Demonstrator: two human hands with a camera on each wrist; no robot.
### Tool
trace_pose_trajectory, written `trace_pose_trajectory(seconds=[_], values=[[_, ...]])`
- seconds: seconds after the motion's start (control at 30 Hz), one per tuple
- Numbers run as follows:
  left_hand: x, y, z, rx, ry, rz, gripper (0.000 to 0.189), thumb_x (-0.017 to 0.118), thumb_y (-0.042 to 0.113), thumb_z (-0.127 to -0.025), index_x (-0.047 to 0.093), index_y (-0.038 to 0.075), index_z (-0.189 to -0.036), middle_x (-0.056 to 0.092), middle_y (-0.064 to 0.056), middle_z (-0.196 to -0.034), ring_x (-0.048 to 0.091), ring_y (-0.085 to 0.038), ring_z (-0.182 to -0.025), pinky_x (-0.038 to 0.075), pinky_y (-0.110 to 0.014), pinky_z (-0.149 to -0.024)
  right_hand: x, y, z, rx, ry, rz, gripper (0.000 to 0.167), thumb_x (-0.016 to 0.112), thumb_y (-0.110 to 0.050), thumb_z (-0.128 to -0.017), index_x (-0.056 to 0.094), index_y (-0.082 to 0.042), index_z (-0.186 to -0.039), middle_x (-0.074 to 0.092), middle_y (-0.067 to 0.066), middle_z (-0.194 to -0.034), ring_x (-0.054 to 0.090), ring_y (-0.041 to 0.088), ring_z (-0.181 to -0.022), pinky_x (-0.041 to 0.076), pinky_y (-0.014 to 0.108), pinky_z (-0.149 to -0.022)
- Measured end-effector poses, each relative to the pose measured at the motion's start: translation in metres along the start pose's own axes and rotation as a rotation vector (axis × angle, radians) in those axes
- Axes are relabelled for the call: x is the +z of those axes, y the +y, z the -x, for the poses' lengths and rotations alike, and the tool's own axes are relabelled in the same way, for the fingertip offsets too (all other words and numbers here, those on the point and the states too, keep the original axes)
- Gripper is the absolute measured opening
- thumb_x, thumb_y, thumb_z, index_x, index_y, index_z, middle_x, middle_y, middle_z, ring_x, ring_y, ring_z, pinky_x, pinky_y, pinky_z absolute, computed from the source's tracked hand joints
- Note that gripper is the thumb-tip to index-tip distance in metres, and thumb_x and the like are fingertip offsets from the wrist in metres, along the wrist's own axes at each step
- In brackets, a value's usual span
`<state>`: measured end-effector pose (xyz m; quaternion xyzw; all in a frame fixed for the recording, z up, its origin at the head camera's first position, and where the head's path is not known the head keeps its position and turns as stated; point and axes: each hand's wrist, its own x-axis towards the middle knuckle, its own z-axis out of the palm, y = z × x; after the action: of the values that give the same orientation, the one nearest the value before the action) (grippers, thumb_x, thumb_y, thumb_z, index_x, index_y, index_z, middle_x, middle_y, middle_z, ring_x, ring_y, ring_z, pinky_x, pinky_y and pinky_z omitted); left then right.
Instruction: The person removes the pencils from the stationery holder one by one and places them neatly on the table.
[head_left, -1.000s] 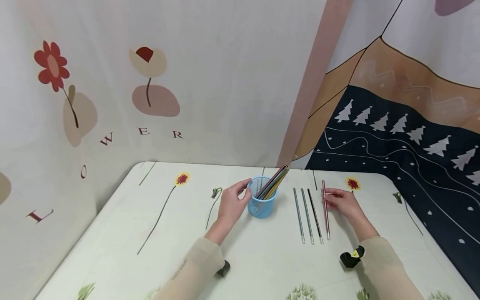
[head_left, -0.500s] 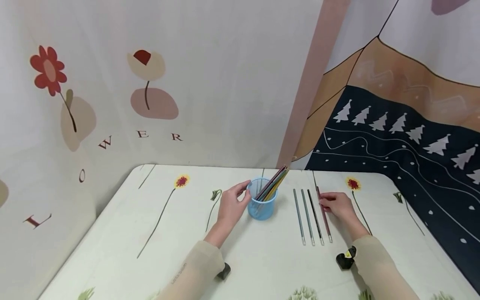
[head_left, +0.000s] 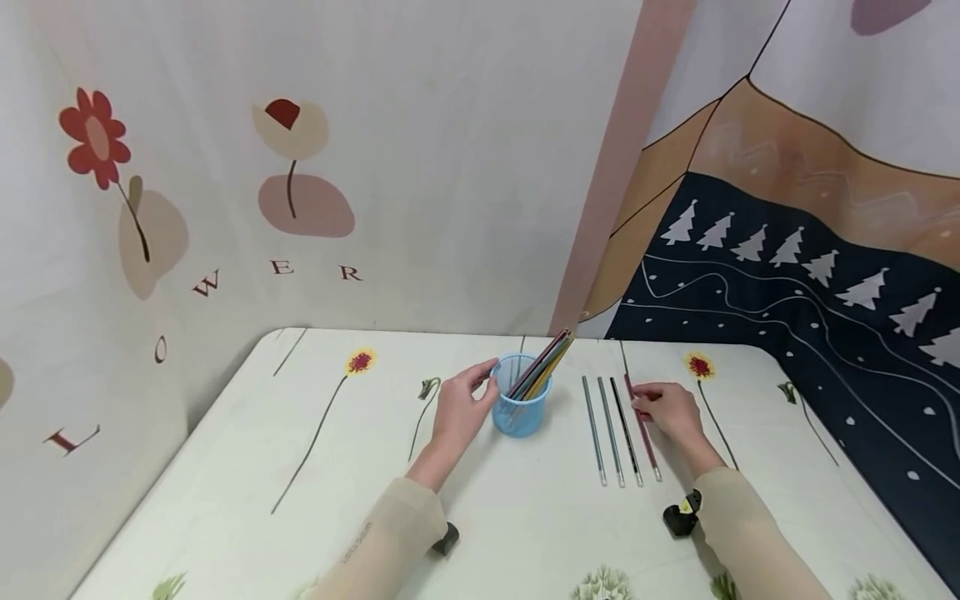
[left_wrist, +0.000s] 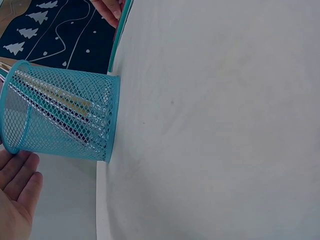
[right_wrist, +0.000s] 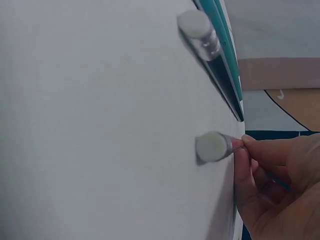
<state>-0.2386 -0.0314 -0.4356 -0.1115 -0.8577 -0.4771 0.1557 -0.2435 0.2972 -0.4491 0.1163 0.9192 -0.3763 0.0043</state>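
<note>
My left hand rests with its fingers against the left side of a light blue mesh pencil cup. In the left wrist view its fingers look fairly straight near the cup's rim. Several pencils lean to the right inside the cup. My right hand pinches a dark red pencil lying on the table, its white eraser toward me. Left of it lie a black pencil and two teal pencils, the nearer one and the outer one, in a row.
The white tablecloth carries printed flowers and stems. A pale curtain and a dark patterned cloth hang behind the table. Small black devices, one at the left wrist and one at the right, sit under the sleeves.
My right hand has moved left with the red pencil, bringing it closer to the black pencil and tilting it nearly parallel with the row. My left hand has stayed at the cup.
</note>
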Motion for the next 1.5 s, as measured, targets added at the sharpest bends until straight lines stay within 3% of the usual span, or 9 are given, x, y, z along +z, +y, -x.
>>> trace_pose_trajectory(seconds=[0.5, 0.8, 1.1, 1.5], values=[[0.001, -0.002, 0.003, -0.005, 0.010, 0.006, 0.033, 0.060, 0.015, -0.096, 0.068, 0.010, -0.127, 0.072, -0.008, -0.125, 0.071, -0.025, -0.112, 0.058, -0.034, -0.096, 0.000, 0.002, 0.004, -0.025, 0.018, -0.081, 0.030, 0.067, -0.009, -0.093, 0.067, 0.008, -0.118, 0.070, 0.016, -0.094, 0.065, 0.003, -0.069, 0.059, 0.019, -0.062], [0.001, -0.003, 0.003, -0.003, 0.012, 0.002, 0.033, 0.061, 0.015, -0.095, 0.068, 0.009, -0.127, 0.072, -0.009, -0.124, 0.071, -0.026, -0.112, 0.059, -0.035, -0.096, -0.002, -0.002, 0.008, -0.011, 0.047, -0.157, 0.032, 0.064, -0.014, -0.094, 0.067, 0.005, -0.120, 0.068, 0.012, -0.097, 0.060, 0.001, -0.068, 0.054, 0.014, -0.061], [0.003, -0.003, 0.004, -0.013, 0.011, 0.016, 0.033, 0.060, 0.015, -0.096, 0.068, 0.010, -0.128, 0.072, -0.008, -0.124, 0.071, -0.025, -0.111, 0.058, -0.036, -0.096, -0.006, -0.021, 0.011, -0.043, 0.045, -0.350, 0.035, 0.065, -0.011, -0.096, 0.062, 0.008, -0.125, 0.067, 0.010, -0.102, 0.061, -0.006, -0.071, 0.059, 0.014, -0.069], [0.002, 0.000, 0.001, -0.014, 0.013, 0.027, 0.034, 0.060, 0.015, -0.096, 0.068, 0.010, -0.128, 0.073, -0.009, -0.122, 0.071, -0.024, -0.112, 0.058, -0.032, -0.096, -0.003, -0.056, 0.020, -0.065, 0.049, -0.500, 0.037, 0.065, -0.015, -0.097, 0.061, 0.006, -0.127, 0.065, -0.008, -0.093, 0.063, -0.006, -0.076, 0.059, 0.012, -0.074]])
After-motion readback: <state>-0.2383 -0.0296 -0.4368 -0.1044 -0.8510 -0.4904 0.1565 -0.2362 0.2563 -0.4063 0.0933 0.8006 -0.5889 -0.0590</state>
